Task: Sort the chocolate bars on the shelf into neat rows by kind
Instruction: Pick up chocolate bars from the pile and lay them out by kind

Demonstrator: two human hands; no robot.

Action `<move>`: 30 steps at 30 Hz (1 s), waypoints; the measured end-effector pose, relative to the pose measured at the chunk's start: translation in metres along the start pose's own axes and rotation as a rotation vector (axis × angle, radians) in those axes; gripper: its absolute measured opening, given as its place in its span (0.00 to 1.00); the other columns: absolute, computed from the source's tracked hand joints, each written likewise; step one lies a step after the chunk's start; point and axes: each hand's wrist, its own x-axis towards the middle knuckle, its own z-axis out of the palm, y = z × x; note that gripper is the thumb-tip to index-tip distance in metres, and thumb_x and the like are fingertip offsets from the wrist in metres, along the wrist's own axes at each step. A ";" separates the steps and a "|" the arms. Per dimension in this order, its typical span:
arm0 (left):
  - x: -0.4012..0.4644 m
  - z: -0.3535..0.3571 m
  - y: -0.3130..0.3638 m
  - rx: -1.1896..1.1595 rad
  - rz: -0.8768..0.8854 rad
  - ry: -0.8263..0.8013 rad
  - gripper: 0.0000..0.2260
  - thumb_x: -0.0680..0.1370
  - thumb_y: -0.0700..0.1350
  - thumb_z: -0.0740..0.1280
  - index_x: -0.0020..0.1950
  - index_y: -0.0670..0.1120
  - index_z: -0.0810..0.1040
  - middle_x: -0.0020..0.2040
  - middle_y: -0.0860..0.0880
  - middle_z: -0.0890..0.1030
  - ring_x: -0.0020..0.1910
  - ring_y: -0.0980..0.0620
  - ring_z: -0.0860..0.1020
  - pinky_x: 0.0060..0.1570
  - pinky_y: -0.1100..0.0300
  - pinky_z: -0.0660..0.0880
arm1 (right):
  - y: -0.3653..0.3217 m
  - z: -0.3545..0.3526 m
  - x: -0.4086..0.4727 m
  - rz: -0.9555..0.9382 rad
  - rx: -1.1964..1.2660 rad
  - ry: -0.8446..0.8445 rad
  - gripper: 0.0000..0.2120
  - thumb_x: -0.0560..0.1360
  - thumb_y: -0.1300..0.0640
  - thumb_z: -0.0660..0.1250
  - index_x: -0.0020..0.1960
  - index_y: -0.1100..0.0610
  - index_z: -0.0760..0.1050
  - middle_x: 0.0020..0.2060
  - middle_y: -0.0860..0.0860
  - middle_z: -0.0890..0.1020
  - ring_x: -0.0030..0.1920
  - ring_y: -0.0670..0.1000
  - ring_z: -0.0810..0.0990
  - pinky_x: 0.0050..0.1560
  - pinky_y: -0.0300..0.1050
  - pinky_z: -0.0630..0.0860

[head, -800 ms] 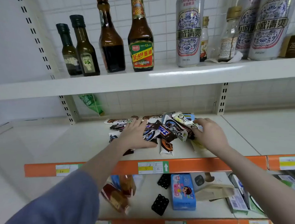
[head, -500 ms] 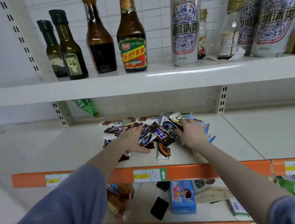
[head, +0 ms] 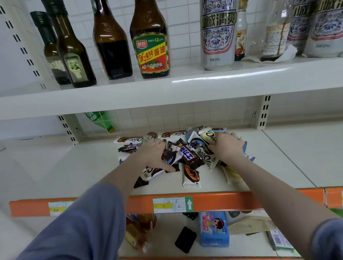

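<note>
The loose heap of wrapped chocolate bars (head: 187, 154) lies on the middle white metal shelf (head: 70, 169), near its centre and towards the back wall, with no rows made yet. Both hands are on the heap. The left hand (head: 155, 156) rests on the left side, its fingers (head: 168, 169) curled down over the crumpled white and brown wrappers, so it seems to hold several of them together. The right hand (head: 226, 149) lies on the right side, and its fingers grip the upper end of a cream Dove bar (head: 207, 137) that stands tilted above the others.

The relation that matters is the dark brown bar with blue and white letters (head: 189, 155). It lies between the two hands, on top of the heap, touching neither as far as I can see. Its long axis goes from back-left to front-right, so it points obliquely towards the shelf edge. The left hand appears a little nearer to it. I judge that the sorting is only at its start, and the next move calls for lifting one kind out without dragging the neighbours

Compared with the earlier frames, the right hand has moved inward and up onto the heap, and both hands have closed more on the wrappers
</note>
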 end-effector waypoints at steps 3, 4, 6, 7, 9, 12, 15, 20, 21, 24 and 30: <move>0.003 -0.002 0.001 0.070 0.001 -0.004 0.35 0.65 0.72 0.64 0.53 0.43 0.71 0.49 0.47 0.69 0.48 0.50 0.65 0.45 0.56 0.65 | -0.001 0.003 0.002 -0.023 -0.029 0.001 0.13 0.74 0.52 0.63 0.54 0.59 0.73 0.55 0.59 0.75 0.58 0.59 0.70 0.53 0.50 0.68; 0.003 -0.001 0.001 0.048 0.005 -0.002 0.32 0.65 0.72 0.64 0.51 0.44 0.71 0.47 0.48 0.69 0.47 0.50 0.66 0.43 0.56 0.65 | -0.001 0.003 0.002 -0.034 -0.035 -0.002 0.12 0.74 0.53 0.63 0.54 0.59 0.73 0.55 0.59 0.75 0.57 0.59 0.71 0.51 0.49 0.68; 0.002 0.000 0.002 -0.035 0.002 -0.007 0.29 0.67 0.69 0.66 0.49 0.44 0.69 0.47 0.47 0.71 0.45 0.50 0.68 0.40 0.56 0.66 | -0.004 0.002 0.004 -0.048 -0.024 -0.010 0.12 0.74 0.53 0.63 0.54 0.59 0.72 0.54 0.58 0.76 0.57 0.59 0.71 0.49 0.48 0.69; 0.001 0.001 0.002 -0.065 0.004 -0.007 0.29 0.67 0.68 0.67 0.50 0.44 0.70 0.48 0.47 0.72 0.46 0.49 0.70 0.39 0.56 0.67 | -0.006 0.002 0.005 -0.048 -0.008 -0.018 0.12 0.74 0.53 0.64 0.53 0.59 0.72 0.53 0.58 0.76 0.56 0.59 0.72 0.48 0.48 0.69; 0.001 0.000 0.006 -0.085 0.035 0.014 0.25 0.68 0.63 0.69 0.51 0.44 0.71 0.48 0.47 0.73 0.46 0.49 0.72 0.40 0.55 0.70 | -0.011 0.001 0.007 -0.025 0.041 -0.070 0.09 0.72 0.56 0.65 0.50 0.59 0.72 0.50 0.58 0.78 0.54 0.58 0.74 0.45 0.48 0.70; 0.001 0.000 0.016 -0.130 0.092 0.027 0.18 0.68 0.53 0.71 0.48 0.47 0.67 0.44 0.48 0.72 0.43 0.48 0.71 0.36 0.56 0.66 | -0.014 0.000 0.010 0.018 0.142 -0.172 0.09 0.71 0.58 0.66 0.37 0.59 0.67 0.39 0.56 0.77 0.43 0.56 0.76 0.39 0.45 0.73; 0.000 -0.004 0.023 -0.145 0.030 -0.039 0.19 0.68 0.50 0.70 0.51 0.43 0.68 0.44 0.45 0.73 0.41 0.48 0.71 0.34 0.56 0.68 | -0.015 -0.003 0.009 0.020 0.195 -0.216 0.13 0.70 0.61 0.66 0.32 0.58 0.63 0.32 0.54 0.73 0.37 0.54 0.73 0.34 0.43 0.69; -0.004 -0.005 0.032 -0.093 -0.096 -0.040 0.14 0.69 0.48 0.69 0.42 0.44 0.66 0.34 0.49 0.67 0.33 0.51 0.68 0.28 0.60 0.62 | -0.019 -0.007 0.005 0.055 0.301 -0.262 0.11 0.68 0.61 0.67 0.33 0.58 0.65 0.30 0.53 0.72 0.33 0.52 0.72 0.32 0.41 0.68; -0.004 -0.003 0.034 -0.104 -0.119 -0.002 0.14 0.68 0.48 0.69 0.43 0.44 0.66 0.35 0.49 0.67 0.36 0.50 0.69 0.29 0.59 0.63 | -0.019 -0.005 0.003 0.055 0.312 -0.255 0.12 0.67 0.60 0.67 0.32 0.58 0.65 0.28 0.52 0.71 0.32 0.52 0.71 0.29 0.40 0.67; -0.007 -0.002 0.039 -0.183 -0.194 0.143 0.18 0.69 0.53 0.70 0.48 0.44 0.66 0.44 0.47 0.71 0.41 0.48 0.73 0.34 0.56 0.68 | -0.018 -0.003 -0.001 0.023 0.291 -0.167 0.08 0.68 0.61 0.65 0.33 0.59 0.68 0.28 0.52 0.71 0.30 0.52 0.71 0.26 0.39 0.64; -0.012 -0.015 0.046 -0.635 -0.397 0.364 0.18 0.68 0.50 0.70 0.51 0.45 0.67 0.38 0.50 0.75 0.35 0.52 0.75 0.32 0.59 0.73 | -0.024 -0.010 -0.013 -0.050 -0.001 -0.063 0.06 0.73 0.57 0.65 0.43 0.58 0.70 0.34 0.52 0.73 0.36 0.53 0.73 0.32 0.42 0.68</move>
